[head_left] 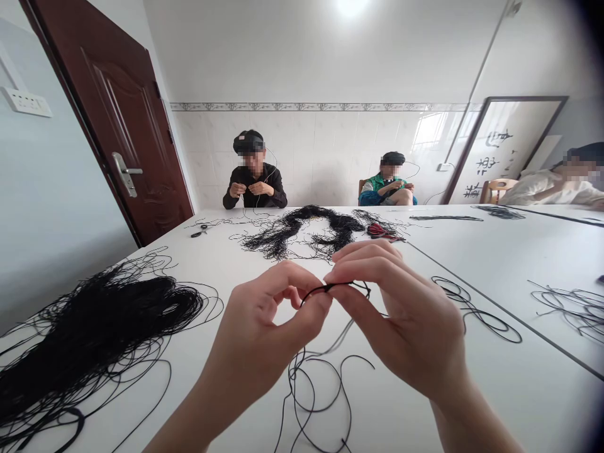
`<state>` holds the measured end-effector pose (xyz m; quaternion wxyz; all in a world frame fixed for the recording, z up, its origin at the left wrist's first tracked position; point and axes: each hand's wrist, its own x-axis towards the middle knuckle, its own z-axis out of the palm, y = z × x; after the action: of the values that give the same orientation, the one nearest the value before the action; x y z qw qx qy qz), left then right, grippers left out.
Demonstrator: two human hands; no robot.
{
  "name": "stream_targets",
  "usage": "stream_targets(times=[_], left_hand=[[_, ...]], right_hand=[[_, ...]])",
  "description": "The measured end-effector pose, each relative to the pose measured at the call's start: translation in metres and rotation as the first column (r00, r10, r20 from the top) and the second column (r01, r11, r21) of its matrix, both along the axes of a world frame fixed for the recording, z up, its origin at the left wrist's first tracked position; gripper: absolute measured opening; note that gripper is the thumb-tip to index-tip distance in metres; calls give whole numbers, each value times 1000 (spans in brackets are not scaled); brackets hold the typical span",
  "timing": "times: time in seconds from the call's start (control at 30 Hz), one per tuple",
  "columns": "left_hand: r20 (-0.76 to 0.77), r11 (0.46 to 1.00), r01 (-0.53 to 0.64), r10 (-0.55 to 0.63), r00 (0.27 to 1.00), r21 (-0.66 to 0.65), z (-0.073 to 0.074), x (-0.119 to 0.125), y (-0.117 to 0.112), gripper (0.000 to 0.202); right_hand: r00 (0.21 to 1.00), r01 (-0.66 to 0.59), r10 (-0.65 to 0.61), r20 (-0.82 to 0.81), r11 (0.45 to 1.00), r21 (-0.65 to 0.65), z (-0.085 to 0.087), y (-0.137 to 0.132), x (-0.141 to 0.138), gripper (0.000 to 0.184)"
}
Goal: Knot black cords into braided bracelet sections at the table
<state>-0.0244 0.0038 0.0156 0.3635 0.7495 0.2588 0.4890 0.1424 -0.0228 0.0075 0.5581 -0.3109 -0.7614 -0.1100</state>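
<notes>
Between my two hands, in the head view, a thin black cord is pinched above the white table. My left hand closes thumb and forefinger on it from the left. From the right, my right hand grips the same cord with thumb and fingertips, close beside the left fingertips. The cord looks doubled or knotted where the fingers meet; the exact form is too small to tell. Loose black cord ends hang down and curl on the table beneath my hands.
A big heap of black cords lies at left, another bundle farther back. Black scissors and a red-handled tool lie near it. Loose cords are at right. Two people sit opposite, another at far right.
</notes>
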Motion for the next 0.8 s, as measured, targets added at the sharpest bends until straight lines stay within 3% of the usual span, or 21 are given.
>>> stream_targets(times=[0.13, 0.23, 0.37, 0.8], left_hand=[[71, 995, -96, 97, 993, -23, 0, 1, -1, 16], [122, 988, -151, 153, 981, -25, 0, 1, -1, 17], [149, 994, -110, 110, 983, -12, 0, 2, -2, 16], [186, 994, -113, 112, 976, -3, -3, 8, -5, 17]], right_hand=[[990, 21, -16, -141, 999, 36, -1, -3, -2, 22], [995, 87, -86, -52, 996, 22, -2, -7, -6, 11], [989, 123, -112, 102, 986, -109, -5, -7, -15, 16], [1000, 0, 2, 16, 993, -119, -11, -5, -31, 30]])
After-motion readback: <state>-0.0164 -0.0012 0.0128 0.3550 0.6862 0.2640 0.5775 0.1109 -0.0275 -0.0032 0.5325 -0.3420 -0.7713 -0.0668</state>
